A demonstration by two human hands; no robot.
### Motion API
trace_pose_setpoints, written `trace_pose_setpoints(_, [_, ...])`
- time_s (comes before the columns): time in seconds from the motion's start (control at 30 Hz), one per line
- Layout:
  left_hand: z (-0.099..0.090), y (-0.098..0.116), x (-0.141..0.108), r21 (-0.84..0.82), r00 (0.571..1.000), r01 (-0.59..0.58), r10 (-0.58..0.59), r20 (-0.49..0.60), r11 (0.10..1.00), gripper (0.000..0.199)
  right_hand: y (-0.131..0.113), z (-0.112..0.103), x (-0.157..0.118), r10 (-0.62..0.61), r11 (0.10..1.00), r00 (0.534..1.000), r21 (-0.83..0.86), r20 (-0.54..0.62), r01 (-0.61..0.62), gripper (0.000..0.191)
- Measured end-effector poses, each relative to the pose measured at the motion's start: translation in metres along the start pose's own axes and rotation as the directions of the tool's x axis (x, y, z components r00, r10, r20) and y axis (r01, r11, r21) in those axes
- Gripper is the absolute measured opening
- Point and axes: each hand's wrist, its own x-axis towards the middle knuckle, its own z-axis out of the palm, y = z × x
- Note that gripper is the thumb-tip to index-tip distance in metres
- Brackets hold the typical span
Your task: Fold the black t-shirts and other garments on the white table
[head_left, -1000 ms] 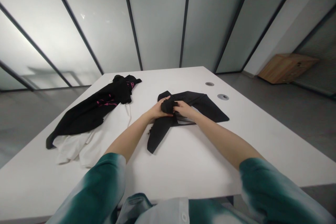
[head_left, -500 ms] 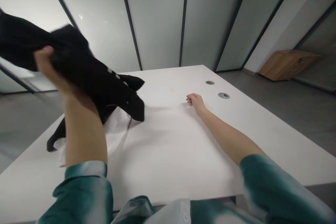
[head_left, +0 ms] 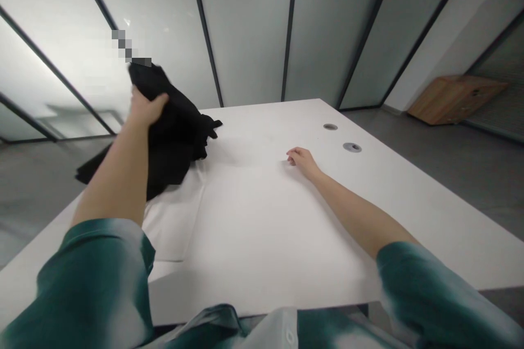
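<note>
Left fingers swung, partly hidden, clamping black cloth; closure of right fingers unclear.

Diffuse light, brightest on left frosted panels, faint shadows on tabletop, small pixelated patch.

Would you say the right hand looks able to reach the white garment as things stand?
Probably yes: the right hand appears to hold nothing, and the white garment shows uncovered on its near side, though black cloth in the left hand hides its far side.
</note>
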Motion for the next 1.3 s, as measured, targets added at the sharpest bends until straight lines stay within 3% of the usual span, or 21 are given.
trace_pose_setpoints(0.03, [0.021, -0.005, -0.014, 0.023, 0.982, 0.078, -0.081, 0.172, 0.997, 0.099, 0.000, 0.000, 0.000, -0.004, 1.000, 1.000, -0.011, 0.008, 0.004, 0.016])
trace_pose_setpoints(0.1, [0.056, -0.016, -0.043, 0.151, 0.896, 0.130, -0.181, 0.405, 0.980, 0.113, -0.001, 0.001, -0.001, -0.009, 0.999, 1.000, -0.040, 0.024, 0.010, 0.015])
trace_pose_setpoints(0.17, [0.079, -0.027, -0.064, 0.232, 0.813, 0.080, -0.198, 0.547, 0.969, 0.109, -0.001, 0.002, -0.001, -0.012, 0.997, 0.999, -0.071, 0.037, 0.014, 0.014])
trace_pose_setpoints(0.23, [0.092, -0.037, -0.075, 0.277, 0.772, 0.034, -0.201, 0.603, 0.960, 0.102, -0.001, 0.003, -0.002, -0.016, 0.996, 0.999, -0.088, 0.048, 0.020, 0.013])
trace_pose_setpoints(0.33, [0.097, -0.043, -0.074, 0.315, 0.759, -0.011, -0.197, 0.621, 0.949, 0.095, -0.001, 0.004, -0.002, -0.022, 0.996, 0.998, -0.089, 0.051, 0.026, 0.013])
trace_pose_setpoints(0.4, [0.095, -0.036, -0.072, 0.298, 0.790, -0.070, -0.130, 0.599, 0.952, 0.091, -0.001, 0.004, 0.000, -0.018, 0.997, 0.999, -0.074, 0.038, 0.020, 0.012])
trace_pose_setpoints(0.5, [0.095, -0.010, -0.082, 0.135, 0.852, -0.220, 0.123, 0.509, 0.966, 0.083, -0.005, 0.002, 0.005, -0.005, 0.999, 1.000, -0.042, -0.006, 0.005, 0.012])
trace_pose_setpoints(0.57, [0.101, 0.015, -0.099, -0.046, 0.849, -0.289, 0.279, 0.449, 0.956, 0.076, -0.008, -0.001, 0.010, -0.008, 0.999, 0.999, -0.054, -0.047, 0.005, 0.013])
trace_pose_setpoints(0.67, [0.120, 0.050, -0.137, -0.353, 0.839, -0.221, 0.362, 0.406, 0.909, 0.063, -0.010, -0.004, 0.012, -0.073, 0.980, 0.995, -0.189, -0.074, 0.058, 0.015])
trace_pose_setpoints(0.73, [0.135, 0.065, -0.165, -0.539, 0.871, -0.087, 0.327, 0.367, 0.838, 0.054, -0.008, -0.006, 0.009, -0.173, 0.930, 0.983, -0.338, -0.054, 0.145, 0.015])
trace_pose_setpoints(0.8, [0.147, 0.071, -0.188, -0.621, 0.889, -0.033, 0.307, 0.339, 0.783, 0.046, -0.005, -0.009, 0.003, -0.312, 0.836, 0.950, -0.479, -0.017, 0.266, 0.016])
trace_pose_setpoints(0.93, [0.161, 0.066, -0.211, -0.585, 0.843, -0.136, 0.404, 0.356, 0.799, 0.038, 0.003, -0.013, -0.006, -0.484, 0.658, 0.874, -0.638, 0.047, 0.399, 0.022])
trace_pose_setpoints(1.03, [0.164, 0.061, -0.210, -0.509, 0.844, -0.218, 0.423, 0.329, 0.833, 0.042, 0.006, -0.014, -0.008, -0.463, 0.581, 0.880, -0.713, 0.107, 0.392, 0.028])
trace_pose_setpoints(1.1, [0.162, 0.061, -0.208, -0.399, 0.825, -0.265, 0.420, 0.378, 0.878, 0.050, 0.006, -0.012, -0.010, -0.409, 0.514, 0.894, -0.763, 0.184, 0.392, 0.035])
trace_pose_setpoints(1.23, [0.152, 0.066, -0.208, -0.130, 0.688, -0.419, 0.408, 0.601, 0.899, 0.071, 0.003, -0.005, -0.015, -0.236, 0.377, 0.922, -0.846, 0.306, 0.377, 0.058])
trace_pose_setpoints(1.3, [0.147, 0.069, -0.209, -0.070, 0.642, -0.467, 0.392, 0.659, 0.881, 0.079, 0.001, -0.003, -0.018, -0.143, 0.328, 0.935, -0.876, 0.323, 0.353, 0.068])
